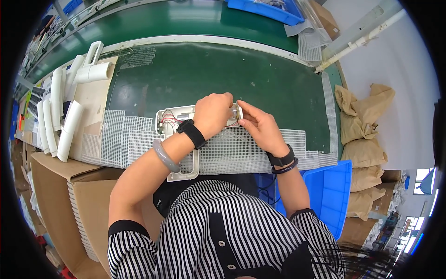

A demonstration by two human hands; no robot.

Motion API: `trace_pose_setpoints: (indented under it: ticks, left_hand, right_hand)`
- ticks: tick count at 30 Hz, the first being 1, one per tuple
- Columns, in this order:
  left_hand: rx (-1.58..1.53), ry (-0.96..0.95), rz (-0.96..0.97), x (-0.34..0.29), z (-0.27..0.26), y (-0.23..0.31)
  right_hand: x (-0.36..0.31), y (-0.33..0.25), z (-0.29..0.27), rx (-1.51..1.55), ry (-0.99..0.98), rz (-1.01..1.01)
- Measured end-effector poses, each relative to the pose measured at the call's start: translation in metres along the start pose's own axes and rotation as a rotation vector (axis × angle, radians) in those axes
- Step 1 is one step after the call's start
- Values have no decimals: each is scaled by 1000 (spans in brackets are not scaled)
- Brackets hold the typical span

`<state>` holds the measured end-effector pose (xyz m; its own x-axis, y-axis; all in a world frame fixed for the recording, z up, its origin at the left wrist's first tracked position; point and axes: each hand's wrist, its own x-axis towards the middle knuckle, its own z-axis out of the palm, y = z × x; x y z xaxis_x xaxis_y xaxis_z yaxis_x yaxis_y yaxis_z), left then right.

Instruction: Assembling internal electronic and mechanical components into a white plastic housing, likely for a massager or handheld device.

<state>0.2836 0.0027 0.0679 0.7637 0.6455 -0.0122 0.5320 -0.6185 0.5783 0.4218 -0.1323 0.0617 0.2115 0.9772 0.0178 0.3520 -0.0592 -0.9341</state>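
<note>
An opened white plastic housing [161, 122] lies on the grey mesh mat in front of me, with red and dark wires [171, 117] inside its left part. Its looped white handle [189, 176] reaches toward my body. My left hand [211, 115] is closed over the housing's middle, knuckles up; what its fingers pinch is hidden. At the housing's right end, my right hand [261, 126] grips a round, clear-and-white end piece [237, 113] between thumb and fingers. The two hands nearly meet there.
White curved plastic parts [69, 130] are piled on the left. Cardboard boxes [60, 179] stand at the near left, a blue bin [332, 195] at the near right. Brown sacks [364, 158] line the right side. Beyond the green table [278, 76] sits a blue tray [267, 10].
</note>
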Motion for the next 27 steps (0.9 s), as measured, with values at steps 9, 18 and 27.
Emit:
trace_pose_setpoints:
  ticks: [9, 18, 27]
  left_hand:
    - [-10, 23, 51, 0, 3, -2]
    - [-36, 38, 83, 0, 7, -6]
    - [-23, 16, 124, -4, 6, -4]
  right_hand:
    - [0, 13, 1, 167, 18, 86]
    - [0, 16, 7, 201, 48, 76]
    - [-7, 15, 9, 268, 48, 68]
